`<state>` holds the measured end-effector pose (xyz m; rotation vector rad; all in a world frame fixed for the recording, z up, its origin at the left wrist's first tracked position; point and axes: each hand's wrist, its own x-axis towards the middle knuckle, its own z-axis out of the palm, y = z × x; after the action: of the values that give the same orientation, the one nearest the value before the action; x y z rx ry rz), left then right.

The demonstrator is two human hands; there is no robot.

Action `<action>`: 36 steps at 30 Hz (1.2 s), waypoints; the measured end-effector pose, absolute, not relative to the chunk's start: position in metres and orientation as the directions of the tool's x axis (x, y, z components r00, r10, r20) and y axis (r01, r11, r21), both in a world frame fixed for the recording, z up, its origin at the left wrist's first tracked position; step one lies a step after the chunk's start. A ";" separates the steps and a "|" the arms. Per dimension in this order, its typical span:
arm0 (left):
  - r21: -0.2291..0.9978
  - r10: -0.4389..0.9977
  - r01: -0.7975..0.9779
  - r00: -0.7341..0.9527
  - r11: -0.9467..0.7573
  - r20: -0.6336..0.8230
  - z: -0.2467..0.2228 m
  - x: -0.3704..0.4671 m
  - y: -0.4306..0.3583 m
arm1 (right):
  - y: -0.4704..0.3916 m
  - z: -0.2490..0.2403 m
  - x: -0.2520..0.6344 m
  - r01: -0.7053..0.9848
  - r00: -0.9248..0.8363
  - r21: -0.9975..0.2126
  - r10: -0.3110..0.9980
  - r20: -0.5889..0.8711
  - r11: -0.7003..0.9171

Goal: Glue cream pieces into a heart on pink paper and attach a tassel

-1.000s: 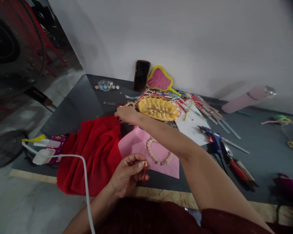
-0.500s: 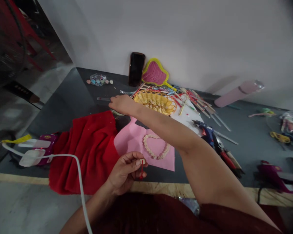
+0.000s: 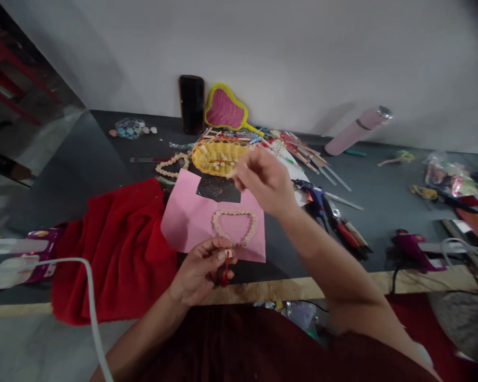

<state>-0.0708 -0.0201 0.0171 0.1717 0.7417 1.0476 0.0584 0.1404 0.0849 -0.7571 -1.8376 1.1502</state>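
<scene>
My left hand (image 3: 201, 270) is closed on a small whitish piece with a red cord (image 3: 226, 269) hanging from it, near the table's front edge. Just beyond it, a string of pale beads (image 3: 235, 212) lies in a rough loop on a pink sheet (image 3: 187, 223). My right hand (image 3: 265, 178) is raised by the right end of a yellow wicker basket (image 3: 201, 159) holding a few pale pieces. Its fingers are pinched together, with a small pale bit (image 3: 231, 174) at the tips, blurred. Left of the basket rests a second pale bead loop (image 3: 171, 165).
A red cloth (image 3: 119, 249) drapes over the front edge at left, near a white cable (image 3: 90, 281). Pliers (image 3: 344, 228) and glue guns (image 3: 418, 249) lie at right. A phone (image 3: 191, 104), yellow-rimmed heart shape (image 3: 225, 109) and pink bottle (image 3: 354, 132) stand along the wall.
My right hand has come back from beyond the basket's left end to its right end, uncovering the second bead loop. My left hand keeps its hold. The view has shifted to the right.
</scene>
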 end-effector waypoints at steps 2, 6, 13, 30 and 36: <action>0.459 0.832 -0.722 0.297 0.517 -0.469 0.016 -0.063 -0.015 | 0.098 0.064 0.093 0.054 -0.446 -0.946 0.855 0.265 0.321; 0.494 0.835 -0.691 0.318 0.528 -0.448 0.011 -0.050 -0.006 | 0.045 0.018 0.127 -0.054 -0.368 -0.972 0.900 0.234 0.231; 0.583 0.842 -0.620 0.279 0.525 -0.461 -0.006 -0.044 -0.005 | 0.035 -0.004 0.131 -0.178 -0.411 -0.958 0.867 0.281 0.226; 0.564 0.818 -0.621 0.242 0.544 -0.522 -0.001 -0.042 -0.002 | 0.035 -0.003 0.127 -0.140 -0.446 -0.972 0.864 0.233 0.190; 0.580 0.809 -0.591 0.242 0.560 -0.535 -0.004 -0.043 -0.004 | 0.037 -0.003 0.127 -0.132 -0.444 -0.977 0.871 0.208 0.166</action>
<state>-0.0434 -0.0037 -0.0042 0.2813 0.9079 0.9743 0.1268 0.0367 -0.0033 -0.7339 -1.5579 1.4285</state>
